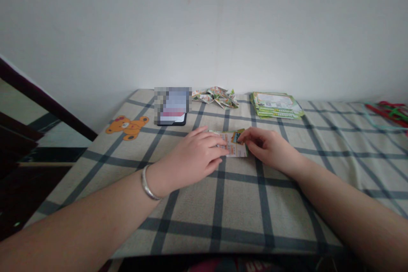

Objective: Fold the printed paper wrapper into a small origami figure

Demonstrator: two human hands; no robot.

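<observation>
A small printed sheet of paper (pixel 233 151) lies on the tablecloth in front of me, its left part hidden beneath my fingers. My left hand (pixel 199 153) rests on it from the left, palm down with fingers stretched out. A silver bangle (pixel 147 183) circles that wrist. At the sheet's upper right, my right hand (pixel 267 144) has its fingers bent in a pinch at a small dark, yellow-edged part (pixel 236 137), perhaps a turned-over corner of the paper.
Along the wall lie a phone (pixel 174 106) with a blurred screen, folded printed paper pieces (pixel 216 95) and a stack of green-edged printed sheets (pixel 276 104). A bear picture (pixel 126 127) is at left, tangled red and green strands (pixel 390 112) at far right. Checked cloth (pixel 239 204) covers the table.
</observation>
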